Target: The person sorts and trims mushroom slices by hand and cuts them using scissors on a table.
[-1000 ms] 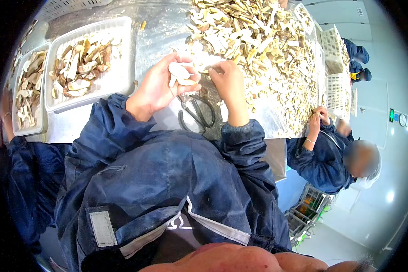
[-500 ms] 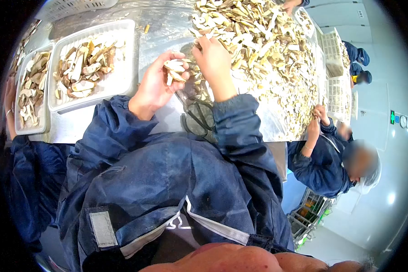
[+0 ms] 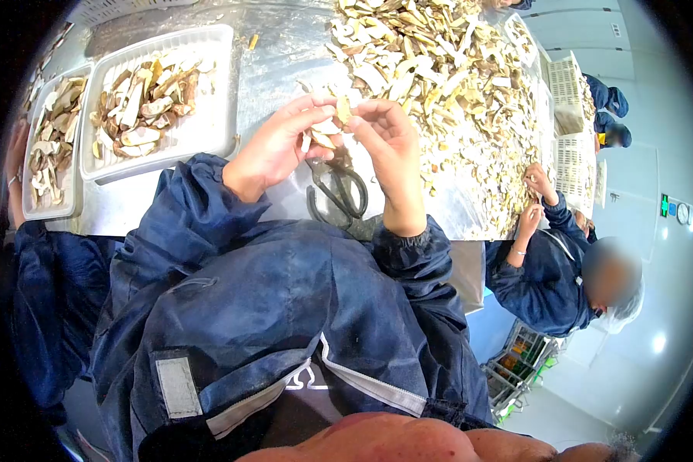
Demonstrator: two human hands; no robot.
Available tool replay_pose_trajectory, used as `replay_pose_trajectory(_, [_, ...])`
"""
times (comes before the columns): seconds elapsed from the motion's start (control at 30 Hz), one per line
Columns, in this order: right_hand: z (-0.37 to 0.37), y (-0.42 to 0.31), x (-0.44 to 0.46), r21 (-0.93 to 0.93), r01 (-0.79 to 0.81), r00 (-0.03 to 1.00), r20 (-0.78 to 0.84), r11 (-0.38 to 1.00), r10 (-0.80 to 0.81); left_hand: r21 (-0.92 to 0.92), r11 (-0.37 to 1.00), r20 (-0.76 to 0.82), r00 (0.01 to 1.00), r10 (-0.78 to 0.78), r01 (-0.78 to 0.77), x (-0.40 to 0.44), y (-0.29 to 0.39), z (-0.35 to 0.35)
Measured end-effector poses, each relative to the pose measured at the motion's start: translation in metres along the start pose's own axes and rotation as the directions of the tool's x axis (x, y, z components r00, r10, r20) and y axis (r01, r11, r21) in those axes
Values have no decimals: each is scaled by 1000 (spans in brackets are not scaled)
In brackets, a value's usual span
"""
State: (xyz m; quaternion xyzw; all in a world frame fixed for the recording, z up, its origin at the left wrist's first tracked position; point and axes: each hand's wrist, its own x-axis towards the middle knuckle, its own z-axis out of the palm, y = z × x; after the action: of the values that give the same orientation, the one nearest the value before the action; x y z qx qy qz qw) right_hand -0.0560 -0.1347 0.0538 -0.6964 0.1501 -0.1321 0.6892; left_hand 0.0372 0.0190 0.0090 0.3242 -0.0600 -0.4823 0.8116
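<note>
My left hand (image 3: 276, 145) is closed around a few pale mushroom slices (image 3: 323, 139) above the table. My right hand (image 3: 393, 146) pinches one yellowish mushroom slice (image 3: 343, 109) upright, close against the left fingertips. Below the hands lie black-handled scissors (image 3: 359, 194), their blades partly hidden. Just beyond my right hand spreads a large heap of sliced mushrooms (image 3: 431, 77). To the left, a white plastic tray (image 3: 223, 100) holds larger brown-edged mushroom slices (image 3: 138, 108).
A second tray (image 3: 75, 192) of slices stands at far left, beside another person's arm (image 3: 17, 154). At right, a co-worker (image 3: 547, 269) handles pieces at the heap's edge. Cream crates (image 3: 566, 92) line the far side. A perforated basket (image 3: 123, 9) sits at the top left.
My right hand has come back from the heap toward my body and now holds a slice beside my left hand. More of the scissors shows. The co-worker's hands shifted slightly.
</note>
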Motion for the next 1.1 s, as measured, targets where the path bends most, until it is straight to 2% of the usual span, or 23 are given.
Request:
replay_pose_trajectory(0.27, [-1,0,-6,-36,-116,993,-20,993,115,85,996,-22,1000,-6,8,-3,-4,6])
replay_pose_trajectory(0.33, [-2,-3,-5,-77,-137,990,-31,988,135,142,990,-21,1000,2,1,-4,-3,8])
replay_pose_trajectory(0.47, [-5,0,-4,-47,-162,987,-8,986,162,230,973,-56,998,-9,22,-4,-2,9])
replay_pose_trajectory(0.73, [-17,2,-4,80,-254,966,68,964,249,135,989,-23,998,-57,60,-3,-2,5])
replay_pose_trajectory(0.83, [-18,0,-4,-63,-137,990,-42,989,134,80,993,4,996,-89,88,-3,1,4])
replay_pose_trajectory(0.93, [-21,8,2,-343,243,966,-5,908,-260,63,990,38,991,-126,123,-1,0,2])
replay_pose_trajectory(1.03, [-6,-16,-6,-113,-116,993,-39,987,112,82,985,46,986,-158,154,-1,0,3])
replay_pose_trajectory(1.1, [0,-13,-7,-59,-148,989,-15,987,147,107,981,50,984,-171,165,-2,0,3])
